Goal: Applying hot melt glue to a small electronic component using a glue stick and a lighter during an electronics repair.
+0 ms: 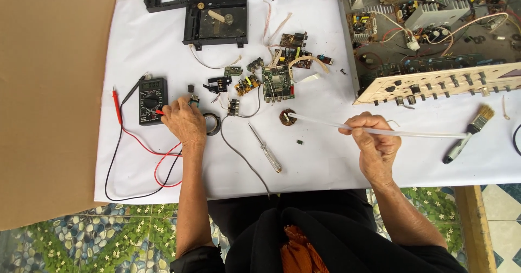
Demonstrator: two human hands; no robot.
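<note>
My right hand [373, 140] pinches a long thin translucent white tube [418, 134] that lies across the white sheet, its left end touching a small round brown part [287, 118]. My left hand [184, 121] rests beside a black digital multimeter [151, 100], fingers at a red plug on the meter's lower right corner, partly covering a black ring [212, 124]. Red and black test leads [142, 152] loop from the meter toward me.
A clear-handled screwdriver [266, 149] lies between my hands. Small circuit boards [278, 83] and a black disc-drive frame [216, 19] lie farther back. An opened amplifier chassis [429, 29] fills the top right, with a paintbrush [470, 131] at right. Brown cardboard [49, 99] covers the left.
</note>
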